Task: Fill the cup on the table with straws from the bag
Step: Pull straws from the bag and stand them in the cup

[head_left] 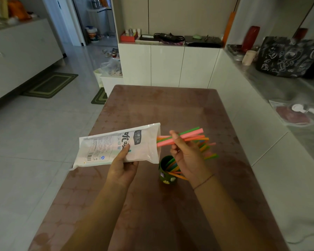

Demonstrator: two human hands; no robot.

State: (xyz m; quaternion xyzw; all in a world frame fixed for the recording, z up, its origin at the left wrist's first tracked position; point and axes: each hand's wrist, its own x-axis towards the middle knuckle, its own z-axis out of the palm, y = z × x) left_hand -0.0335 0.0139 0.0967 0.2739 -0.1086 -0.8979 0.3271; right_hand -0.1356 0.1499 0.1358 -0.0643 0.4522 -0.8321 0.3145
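My left hand (122, 164) grips a white plastic straw bag (116, 145) with printed text, held flat above the table with its open mouth facing right. My right hand (184, 156) pinches a small bunch of pink, green and orange straws (188, 135), held level just outside the bag's mouth. Below and between my hands a dark green cup (166, 173) with small stickers stands on the brown table (152, 109). Several coloured straws (172, 167) lean out of the cup to the right, partly hidden behind my right hand.
White cabinets (169, 66) stand beyond the table's far edge, with clutter on top. A grey counter (279, 91) with a black patterned bag (288, 57) runs along the right. Tiled floor with green mats (49, 85) lies to the left.
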